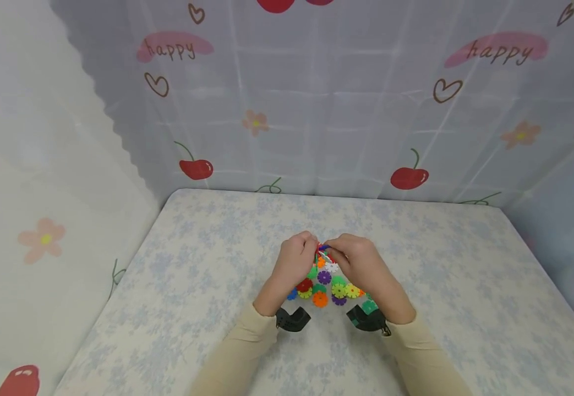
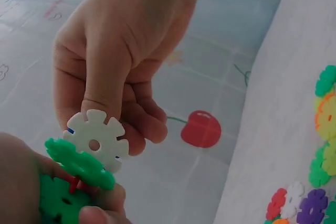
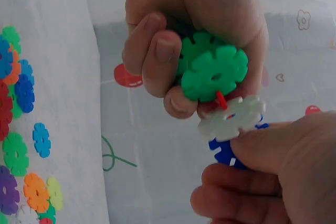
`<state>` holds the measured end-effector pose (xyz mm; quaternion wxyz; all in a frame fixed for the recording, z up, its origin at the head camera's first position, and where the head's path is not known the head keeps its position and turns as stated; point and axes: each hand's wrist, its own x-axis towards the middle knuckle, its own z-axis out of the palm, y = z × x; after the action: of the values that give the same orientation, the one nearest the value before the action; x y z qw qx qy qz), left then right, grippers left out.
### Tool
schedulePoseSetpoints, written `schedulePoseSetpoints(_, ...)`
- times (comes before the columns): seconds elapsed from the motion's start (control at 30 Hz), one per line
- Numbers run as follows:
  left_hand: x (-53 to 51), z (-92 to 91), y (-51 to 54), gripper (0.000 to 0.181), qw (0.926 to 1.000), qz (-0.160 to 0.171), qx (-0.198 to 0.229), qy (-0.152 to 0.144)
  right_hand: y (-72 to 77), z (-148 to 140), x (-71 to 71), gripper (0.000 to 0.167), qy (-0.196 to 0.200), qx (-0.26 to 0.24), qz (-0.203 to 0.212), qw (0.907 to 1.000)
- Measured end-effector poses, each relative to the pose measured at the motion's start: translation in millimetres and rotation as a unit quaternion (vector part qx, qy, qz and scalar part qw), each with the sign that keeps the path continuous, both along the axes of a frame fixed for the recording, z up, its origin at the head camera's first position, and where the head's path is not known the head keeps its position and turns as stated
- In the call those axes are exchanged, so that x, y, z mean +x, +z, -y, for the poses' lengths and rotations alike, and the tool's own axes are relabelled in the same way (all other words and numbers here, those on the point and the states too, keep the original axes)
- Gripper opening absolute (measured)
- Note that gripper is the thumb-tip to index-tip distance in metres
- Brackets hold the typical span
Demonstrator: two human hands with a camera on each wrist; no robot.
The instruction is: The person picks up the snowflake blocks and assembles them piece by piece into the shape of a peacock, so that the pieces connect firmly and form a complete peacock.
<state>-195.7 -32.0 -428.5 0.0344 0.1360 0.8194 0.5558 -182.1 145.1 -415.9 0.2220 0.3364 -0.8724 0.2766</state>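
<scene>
Both hands meet above the table in the head view. My left hand (image 1: 294, 259) grips a pair of green notched discs (image 3: 214, 74), flower-shaped plastic linking pieces. My right hand (image 1: 363, 263) pinches a white notched disc (image 2: 95, 139) together with a blue notched disc (image 3: 227, 153). Between the green and white pieces a narrow red piece (image 3: 221, 100) shows, mostly hidden. The white disc's edge is right against the green and red pieces; whether they are interlocked I cannot tell. Fingers cover part of the green and blue discs.
Loose notched discs in several colours, such as an orange disc (image 1: 320, 299) and a purple disc (image 1: 323, 277), lie on the patterned table (image 1: 207, 264) beneath the hands. A printed curtain (image 1: 316, 99) hangs behind the table's far edge. Black wrist straps (image 1: 293, 320) sit at the cuffs.
</scene>
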Motion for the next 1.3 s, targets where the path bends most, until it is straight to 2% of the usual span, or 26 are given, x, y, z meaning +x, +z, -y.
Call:
schedulePoseSetpoints(0.07, -2.1, 0.3, -3.2, 0.036, 0.9997, 0.019, 0.007, -0.012, -0.1, 0.3, 0.1, 0.011, -0.027, 0.009, 0.013, 0.9995)
schedulePoseSetpoints(0.13, -5.3, 0.7, -5.6, 0.032, 0.9968, 0.055, 0.058, -0.007, -0.3, -0.4, -1.2, 0.016, -0.059, -0.018, 0.043, 0.9972)
schedulePoseSetpoints(0.17, -7.0, 0.9, -6.5, 0.030, 0.9921, 0.074, 0.101, 0.006, 0.0, -1.2, -2.0, 0.019, -0.076, -0.045, 0.063, 0.9940)
schedulePoseSetpoints(0.2, -9.0, 0.9, -7.5, 0.027, 0.9826, 0.097, 0.156, 0.024, 0.0, -1.8, -3.2, 0.022, -0.093, -0.077, 0.083, 0.9892)
schedulePoseSetpoints(0.23, -10.7, 0.7, -7.9, 0.025, 0.9688, 0.114, 0.216, 0.045, 0.0, -2.7, -4.3, 0.024, -0.108, -0.109, 0.102, 0.9828)
schedulePoseSetpoints(0.3, -12.9, -1.0, -8.8, 0.021, 0.9331, 0.135, 0.322, 0.086, -0.6, -4.0, -5.8, 0.028, -0.127, -0.156, 0.143, 0.9691)
schedulePoseSetpoints(0.33, -13.3, -2.1, -9.2, 0.018, 0.9150, 0.144, 0.364, 0.097, -0.7, -3.8, -6.1, 0.029, -0.128, -0.167, 0.163, 0.9640)
schedulePoseSetpoints(0.37, -13.0, -3.4, -9.5, 0.014, 0.8977, 0.152, 0.401, 0.100, -1.2, -3.3, -6.2, 0.031, -0.122, -0.171, 0.184, 0.9601)
schedulePoseSetpoints(0.4, -12.2, -5.2, -9.4, 0.010, 0.8840, 0.163, 0.427, 0.098, -1.5, -2.4, -6.1, 0.032, -0.112, -0.170, 0.204, 0.9574)
schedulePoseSetpoints(0.47, -9.4, -9.1, -8.6, 0.005, 0.8673, 0.184, 0.455, 0.082, -2.8, 0.1, -6.0, 0.036, -0.090, -0.160, 0.236, 0.9542)
schedulePoseSetpoints(0.53, -6.2, -12.7, -7.8, 0.006, 0.8586, 0.202, 0.467, 0.060, -3.5, 2.8, -5.7, 0.039, -0.072, -0.154, 0.244, 0.9548)
schedulePoseSetpoints(0.6, -3.5, -15.3, -7.5, 0.005, 0.8563, 0.216, 0.467, 0.041, -4.4, 4.8, -5.8, 0.036, -0.064, -0.153, 0.224, 0.9605)
schedulePoseSetpoints(0.63, -2.2, -16.1, -7.3, 0.004, 0.8585, 0.220, 0.462, 0.032, -5.2, 5.3, -6.2, 0.031, -0.066, -0.156, 0.208, 0.9634)
schedulePoseSetpoints(0.73, 0.4, -17.3, -8.3, 0.003, 0.8728, 0.217, 0.437, 0.014, -6.9, 6.0, -6.6, 0.019, -0.071, -0.169, 0.154, 0.9710)
schedulePoseSetpoints(0.8, 0.9, -17.7, -9.0, 0.004, 0.8836, 0.201, 0.422, 0.023, -7.4, 5.7, -6.7, 0.019, -0.077, -0.174, 0.134, 0.9726)
schedulePoseSetpoints(0.83, -0.1, -17.2, -9.5, 0.003, 0.8855, 0.192, 0.422, 0.033, -7.2, 5.0, -6.9, 0.021, -0.083, -0.170, 0.133, 0.9728)
schedulePoseSetpoints(0.87, -1.6, -16.3, -10.1, 0.003, 0.8835, 0.185, 0.428, 0.047, -6.7, 4.0, -7.4, 0.025, -0.091, -0.160, 0.141, 0.9728)
schedulePoseSetpoints(0.93, -5.9, -13.2, -10.9, 0.006, 0.8711, 0.172, 0.453, 0.080, -7.7, 0.8, -10.6, 0.033, -0.119, -0.114, 0.182, 0.9694)
schedulePoseSetpoints(0.97, -8.3, -11.2, -11.1, 0.007, 0.8619, 0.168, 0.469, 0.097, -10.6, -0.8, -13.6, 0.036, -0.139, -0.081, 0.209, 0.9645)
schedulePoseSetpoints(1.07, -14.8, -5.0, -11.8, 0.013, 0.8281, 0.169, 0.519, 0.131, -26.8, -4.4, -25.6, 0.045, -0.178, 0.028, 0.302, 0.9362)
schedulePoseSetpoints(1.13, -17.0, -2.8, -12.3, 0.015, 0.8108, 0.178, 0.540, 0.140, -42.1, -5.2, -33.9, 0.049, -0.188, 0.084, 0.340, 0.9178)
schedulePoseSetpoints(1.17, -17.4, -2.2, -12.8, 0.015, 0.8051, 0.184, 0.546, 0.140, -49.3, -5.0, -37.0, 0.051, -0.190, 0.098, 0.349, 0.9127)
schedulePoseSetpoints(1.23, -17.6, -1.8, -13.9, 0.016, 0.7968, 0.196, 0.555, 0.135, -59.8, -4.9, -41.2, 0.053, -0.188, 0.114, 0.351, 0.9102)
schedulePoseSetpoints(1.3, -17.5, -1.9, -14.4, 0.016, 0.7963, 0.198, 0.557, 0.131, -67.0, -4.7, -43.3, 0.051, -0.189, 0.116, 0.340, 0.9137)
